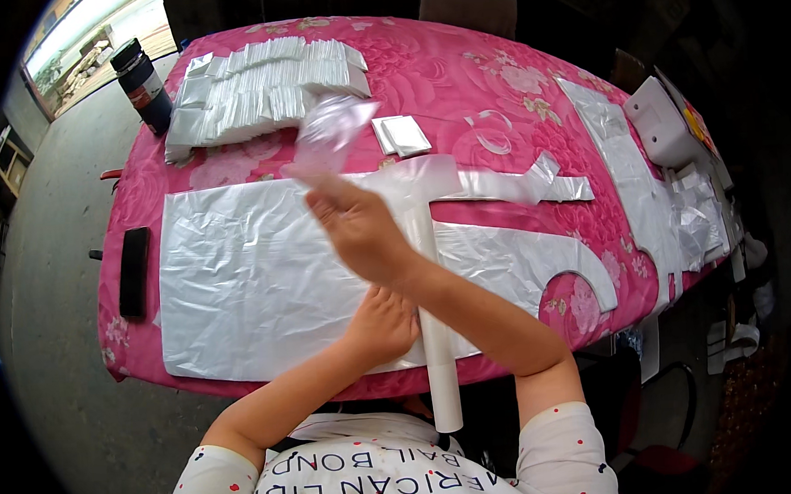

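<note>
My right hand (354,227) is raised over the sheet, its fingers closed on a thin clear plastic piece (331,130) that is smeared by motion. Under my right wrist, my left hand (386,323) rests on a large white plastic sheet (245,282), fingers lying flat, partly covered by the other arm. Beside it a long white tube (439,352) lies across the sheet and sticks out past the table's near edge. At its right end the sheet narrows to strips with a curved cut-out.
Behind the sheet stand rows of folded plastic packets (262,88) and two flat white squares (401,135). A dark jar (143,88) stands at the back left, a black phone (135,272) nearer. More white plastic (619,164) and a white box (662,124) lie right. A pink flowered cloth (422,62) covers the table.
</note>
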### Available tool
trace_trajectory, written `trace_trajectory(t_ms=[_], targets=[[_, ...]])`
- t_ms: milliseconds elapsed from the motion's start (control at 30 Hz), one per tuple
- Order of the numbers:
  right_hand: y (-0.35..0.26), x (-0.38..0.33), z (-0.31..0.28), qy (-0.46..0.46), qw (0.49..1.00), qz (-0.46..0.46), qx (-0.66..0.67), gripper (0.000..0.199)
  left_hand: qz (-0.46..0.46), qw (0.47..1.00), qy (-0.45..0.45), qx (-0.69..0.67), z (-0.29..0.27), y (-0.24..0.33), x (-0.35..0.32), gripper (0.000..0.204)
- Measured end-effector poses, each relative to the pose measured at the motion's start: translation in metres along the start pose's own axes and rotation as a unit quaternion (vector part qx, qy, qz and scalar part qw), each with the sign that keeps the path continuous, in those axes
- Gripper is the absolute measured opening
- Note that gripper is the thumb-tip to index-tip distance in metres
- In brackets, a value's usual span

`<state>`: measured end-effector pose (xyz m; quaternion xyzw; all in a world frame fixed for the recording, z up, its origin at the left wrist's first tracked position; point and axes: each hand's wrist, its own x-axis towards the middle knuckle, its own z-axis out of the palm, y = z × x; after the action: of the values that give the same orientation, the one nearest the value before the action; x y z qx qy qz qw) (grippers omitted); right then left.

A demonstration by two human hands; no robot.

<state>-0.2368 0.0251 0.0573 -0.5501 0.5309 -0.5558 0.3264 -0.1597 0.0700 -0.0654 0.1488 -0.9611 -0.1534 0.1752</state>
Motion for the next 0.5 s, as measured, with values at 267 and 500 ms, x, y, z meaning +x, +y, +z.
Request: trace_trajectory(t_ms=[267,500], targets=[[0.087,0.000,0.176,-0.183,0.937,-0.052,-0.294,0.041,0.009,0.997,-0.028,0.073,0.018,0.000,0.005,0.061],[0.027,-0.034,0.136,-0.333,0.922,-0.074,-0.181,0.054,-0.023,0.999,0.045,-0.004,0.019,-0.001,0.001,0.064]])
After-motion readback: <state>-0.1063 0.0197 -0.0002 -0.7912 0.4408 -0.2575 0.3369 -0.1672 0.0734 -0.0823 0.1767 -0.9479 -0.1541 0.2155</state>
